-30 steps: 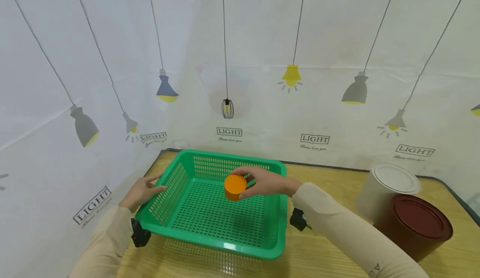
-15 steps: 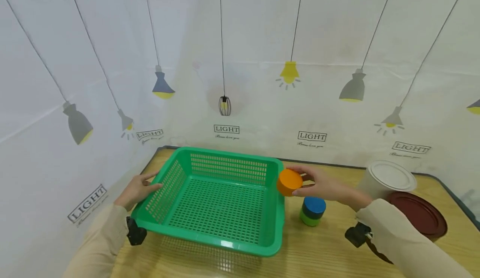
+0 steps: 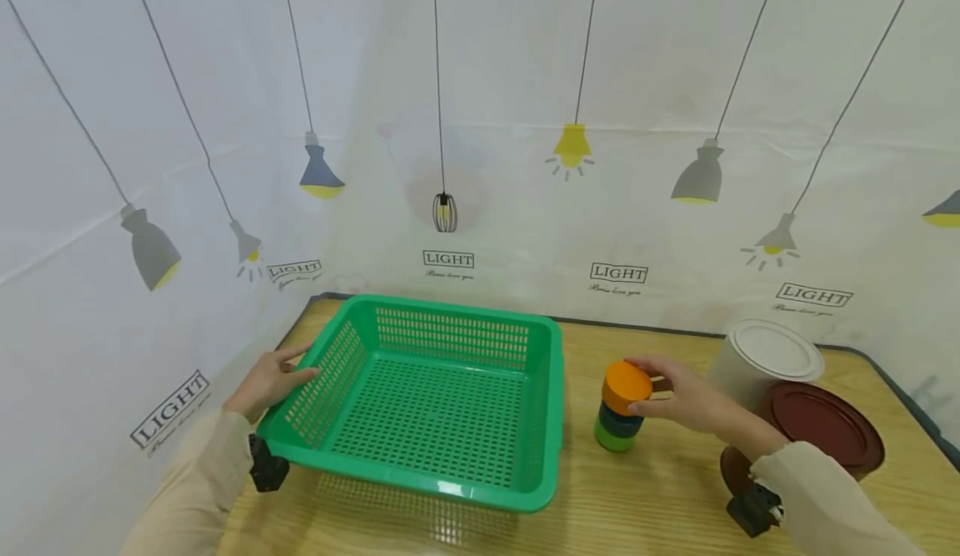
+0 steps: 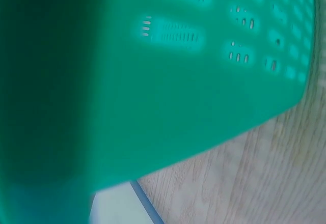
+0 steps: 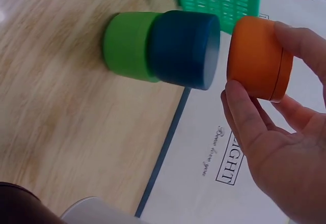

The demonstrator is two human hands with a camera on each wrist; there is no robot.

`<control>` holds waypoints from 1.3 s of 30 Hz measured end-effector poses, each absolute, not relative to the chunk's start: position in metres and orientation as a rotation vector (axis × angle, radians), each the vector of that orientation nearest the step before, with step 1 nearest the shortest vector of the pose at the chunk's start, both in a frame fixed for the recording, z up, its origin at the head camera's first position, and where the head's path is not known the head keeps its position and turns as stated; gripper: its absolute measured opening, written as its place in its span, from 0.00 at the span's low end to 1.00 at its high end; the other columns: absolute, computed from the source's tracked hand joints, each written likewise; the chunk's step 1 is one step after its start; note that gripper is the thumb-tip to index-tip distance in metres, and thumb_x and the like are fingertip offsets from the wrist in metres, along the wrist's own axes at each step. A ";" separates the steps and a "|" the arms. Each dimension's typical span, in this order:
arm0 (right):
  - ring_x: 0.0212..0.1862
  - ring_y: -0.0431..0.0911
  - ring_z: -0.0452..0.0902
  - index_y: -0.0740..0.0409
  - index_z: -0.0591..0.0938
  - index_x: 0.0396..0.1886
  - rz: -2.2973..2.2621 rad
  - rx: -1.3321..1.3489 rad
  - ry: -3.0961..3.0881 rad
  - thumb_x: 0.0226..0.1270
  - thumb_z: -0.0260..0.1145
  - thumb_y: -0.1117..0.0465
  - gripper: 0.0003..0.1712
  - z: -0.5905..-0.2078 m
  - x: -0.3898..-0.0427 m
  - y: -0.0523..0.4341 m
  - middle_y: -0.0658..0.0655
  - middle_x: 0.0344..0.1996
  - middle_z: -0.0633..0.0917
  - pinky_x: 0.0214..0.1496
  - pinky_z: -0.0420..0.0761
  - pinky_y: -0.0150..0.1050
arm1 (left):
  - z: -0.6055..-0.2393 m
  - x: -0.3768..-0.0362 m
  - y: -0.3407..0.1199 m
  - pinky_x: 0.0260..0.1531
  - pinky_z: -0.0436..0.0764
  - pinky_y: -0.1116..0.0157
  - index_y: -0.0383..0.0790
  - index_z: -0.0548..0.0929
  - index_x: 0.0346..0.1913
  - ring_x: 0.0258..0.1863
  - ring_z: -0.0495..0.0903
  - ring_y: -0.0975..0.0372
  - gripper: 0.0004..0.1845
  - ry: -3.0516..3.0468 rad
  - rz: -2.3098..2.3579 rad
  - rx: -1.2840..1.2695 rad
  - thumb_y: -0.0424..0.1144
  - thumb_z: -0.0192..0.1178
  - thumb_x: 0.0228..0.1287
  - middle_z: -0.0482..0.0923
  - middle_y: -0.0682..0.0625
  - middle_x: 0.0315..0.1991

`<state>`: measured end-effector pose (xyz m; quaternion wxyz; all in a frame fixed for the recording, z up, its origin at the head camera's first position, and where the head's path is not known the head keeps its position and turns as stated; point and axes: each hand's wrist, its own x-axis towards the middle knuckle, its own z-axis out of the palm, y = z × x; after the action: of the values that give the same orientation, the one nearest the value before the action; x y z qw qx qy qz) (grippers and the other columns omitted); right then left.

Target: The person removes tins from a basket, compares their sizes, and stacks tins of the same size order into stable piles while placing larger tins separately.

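Observation:
My right hand (image 3: 686, 398) pinches a small round orange canister (image 3: 627, 388) between thumb and fingertips. In the right wrist view a thin seam runs round the orange canister (image 5: 259, 58), and a narrow gap separates it from a blue canister (image 5: 184, 50). That blue one stands on a matching green canister (image 5: 127, 46), stacked upright on the table. On the left, my left hand (image 3: 266, 381) holds the rim of a green plastic basket (image 3: 480, 491), thumb over the edge and the other fingers largely hidden. The left wrist view is filled by the basket wall (image 4: 168, 96).
A white lidded tub (image 3: 772, 352) and a dark red lidded tub (image 3: 828, 427) stand at the right, close beside my right forearm. The wooden table (image 3: 630, 506) ends at a dark edge before the wall sheet (image 3: 517, 206) printed with lamps.
My right hand has carried the orange canister from over the basket rightward, out past its rim, to just above the blue and green stack. My left hand stays on the basket rim.

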<state>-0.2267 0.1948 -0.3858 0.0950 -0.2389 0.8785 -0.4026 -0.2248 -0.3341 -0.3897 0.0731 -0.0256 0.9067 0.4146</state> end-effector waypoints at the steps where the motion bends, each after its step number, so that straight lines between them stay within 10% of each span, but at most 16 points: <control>1: 0.50 0.58 0.68 0.73 0.63 0.59 -1.198 -0.718 2.613 0.55 0.65 0.58 0.37 -0.388 -0.226 0.196 0.67 0.50 0.72 0.48 0.73 0.46 | -0.390 -0.225 -0.334 0.26 0.77 0.61 0.31 0.54 0.66 0.24 0.77 0.60 0.33 2.728 1.239 -0.075 0.40 0.54 0.62 0.68 0.25 0.46; 39: 0.52 0.66 0.65 0.73 0.55 0.63 -1.350 -0.598 2.551 0.55 0.66 0.58 0.43 -0.396 -0.220 0.204 0.75 0.54 0.65 0.46 0.75 0.46 | -0.396 -0.234 -0.333 0.26 0.77 0.61 0.34 0.53 0.67 0.24 0.77 0.60 0.34 2.704 1.243 -0.102 0.41 0.54 0.63 0.65 0.24 0.49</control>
<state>-0.2195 0.2036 -0.3963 0.0969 -0.2019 0.8615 -0.4557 -0.2344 -0.3326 -0.3963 0.0820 -0.0340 0.9050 0.4161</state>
